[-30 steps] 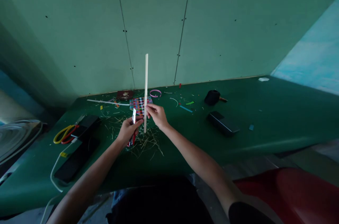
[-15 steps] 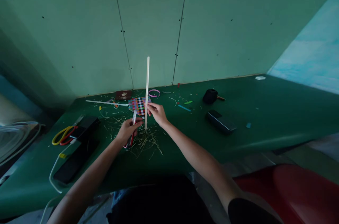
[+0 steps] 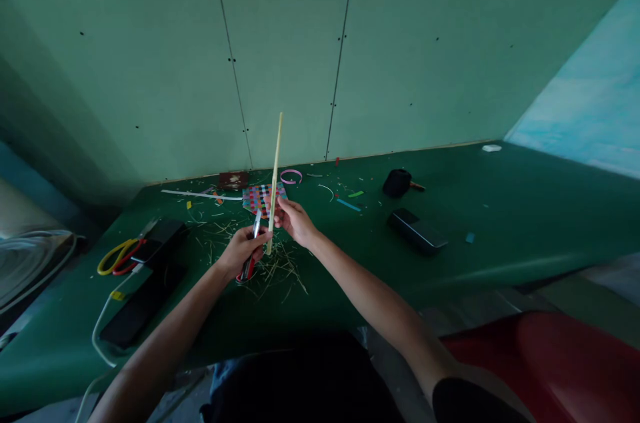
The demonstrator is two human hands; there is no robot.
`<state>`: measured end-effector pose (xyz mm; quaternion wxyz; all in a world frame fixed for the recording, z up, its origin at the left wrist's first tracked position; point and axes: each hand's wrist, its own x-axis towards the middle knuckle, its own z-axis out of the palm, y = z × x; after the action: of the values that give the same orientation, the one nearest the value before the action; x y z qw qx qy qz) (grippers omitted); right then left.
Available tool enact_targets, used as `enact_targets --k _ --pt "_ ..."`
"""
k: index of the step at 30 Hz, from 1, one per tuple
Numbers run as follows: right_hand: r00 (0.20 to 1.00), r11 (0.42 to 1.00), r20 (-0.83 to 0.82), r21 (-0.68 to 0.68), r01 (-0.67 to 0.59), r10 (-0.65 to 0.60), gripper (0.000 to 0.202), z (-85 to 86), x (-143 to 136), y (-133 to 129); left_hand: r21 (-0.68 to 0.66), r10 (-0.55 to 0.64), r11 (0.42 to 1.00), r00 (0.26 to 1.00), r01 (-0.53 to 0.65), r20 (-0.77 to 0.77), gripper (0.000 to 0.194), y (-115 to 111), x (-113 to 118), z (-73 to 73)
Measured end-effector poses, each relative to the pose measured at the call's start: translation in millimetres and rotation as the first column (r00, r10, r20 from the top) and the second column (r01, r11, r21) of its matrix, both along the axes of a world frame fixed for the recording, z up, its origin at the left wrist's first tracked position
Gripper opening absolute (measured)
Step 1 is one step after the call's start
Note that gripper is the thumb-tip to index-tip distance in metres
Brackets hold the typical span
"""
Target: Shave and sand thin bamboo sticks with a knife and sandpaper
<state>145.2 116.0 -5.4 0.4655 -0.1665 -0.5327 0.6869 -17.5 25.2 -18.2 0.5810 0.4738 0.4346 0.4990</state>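
My left hand (image 3: 241,251) is closed round a red utility knife (image 3: 247,269), its blade pointing up; the thumb reaches to the lower part of a pale thin strip (image 3: 277,156). The fingers of my right hand (image 3: 295,221) pinch this strip, which stands nearly upright and leans a little to the right at its top. Beneath the hands lies a heap of thin shavings (image 3: 283,273). Just behind them is a colourful woven piece (image 3: 257,195), partly hidden by the strip and my right fingers.
On the green table (image 3: 350,276), yellow-and-red scissors (image 3: 120,256), a black device (image 3: 163,239) and a cable lie left. A black case (image 3: 416,231) and a dark round object (image 3: 397,183) lie right. Coloured scraps and a pink ring (image 3: 291,176) are near the wall.
The strip has turned about its length, dropped slightly and tilted a bit more. My right hand has shifted slightly down, and the strip's lower end is now by my left thumb.
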Motion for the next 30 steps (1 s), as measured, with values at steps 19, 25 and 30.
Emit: enact_targets --k 19,25,30 --pt "0.993 0.993 0.121 0.119 -0.016 0.001 0.038 -1.9 6 0 -0.019 0.011 1.000 0.998 -0.012 -0.065 0.041 0 -4 -4.7" --pt "0.981 0.982 0.177 0.151 -0.109 0.081 0.024 8.3 15 -10 0.071 0.134 0.988 0.990 -0.136 0.038 0.037 0 -3 6.0" --pt "0.914 0.938 0.331 0.172 -0.302 0.233 0.025 10.1 14 -30 0.159 0.244 0.951 0.959 -0.266 0.144 0.036 -1 -11 17.7"
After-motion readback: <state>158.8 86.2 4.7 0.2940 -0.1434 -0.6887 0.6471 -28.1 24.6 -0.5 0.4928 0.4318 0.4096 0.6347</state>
